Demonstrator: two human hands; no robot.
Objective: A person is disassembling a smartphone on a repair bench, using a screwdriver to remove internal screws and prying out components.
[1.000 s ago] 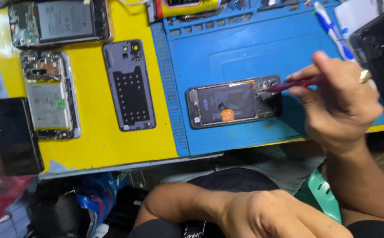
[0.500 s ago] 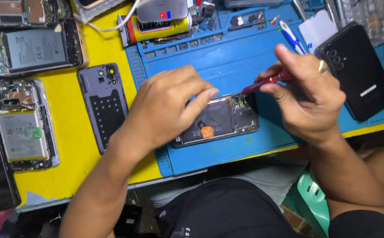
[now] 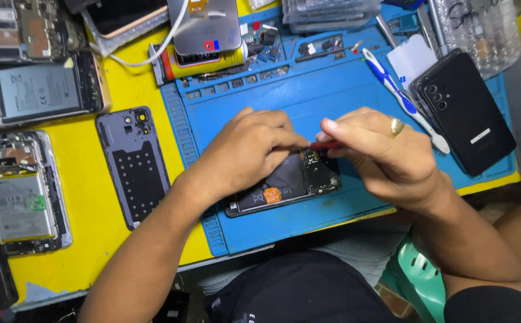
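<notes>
Red screwdriver (image 3: 323, 145) pinched in my right hand (image 3: 386, 158), tip at the top end of the opened phone (image 3: 284, 186) on the blue mat (image 3: 332, 90). Left hand (image 3: 245, 152) presses the phone flat, holding nothing else. Mid-screw work, I'd say; next needs a steady vertical tip.

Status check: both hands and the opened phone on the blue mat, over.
Left hand pressing down on opened phone. Right hand has its grip on red tool, tip at the phone's upper end. Toothbrush lies clear, right.
</notes>
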